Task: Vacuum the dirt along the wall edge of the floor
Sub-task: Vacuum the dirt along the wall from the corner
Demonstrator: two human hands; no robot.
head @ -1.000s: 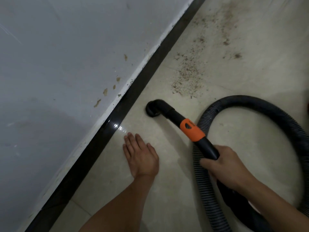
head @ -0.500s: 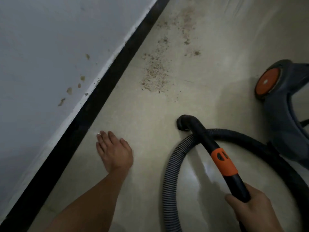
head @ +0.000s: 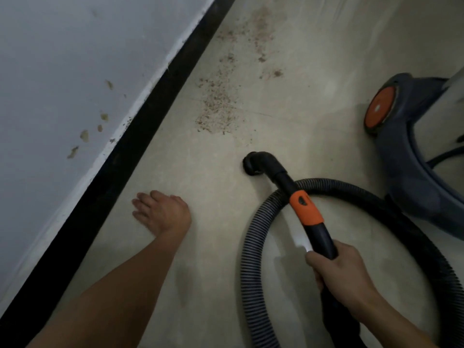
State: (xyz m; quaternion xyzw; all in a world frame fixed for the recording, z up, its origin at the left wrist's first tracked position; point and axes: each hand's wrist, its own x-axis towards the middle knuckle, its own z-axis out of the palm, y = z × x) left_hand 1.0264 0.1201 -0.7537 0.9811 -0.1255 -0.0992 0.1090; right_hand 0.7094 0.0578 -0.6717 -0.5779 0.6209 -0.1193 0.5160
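Note:
Brown dirt [head: 218,106] lies scattered on the pale floor beside the black skirting [head: 140,126], with more specks [head: 261,28] farther along the wall. My right hand [head: 339,272] grips the black vacuum wand with its orange collar [head: 306,207]. The wand's bent black nozzle [head: 253,165] sits on the floor just short of the dirt patch. My left hand [head: 163,214] rests flat on the floor near the skirting, fingers straight, holding nothing.
The ribbed grey hose [head: 253,237] loops on the floor around the wand. The blue vacuum body with an orange wheel [head: 380,108] stands at the right. The white wall [head: 62,71] carries several brown stains.
The nozzle has pulled away from the skirting toward the right and now sits below the dirt patch. The view has shifted right, bringing the vacuum body into sight. My left hand stays on the floor.

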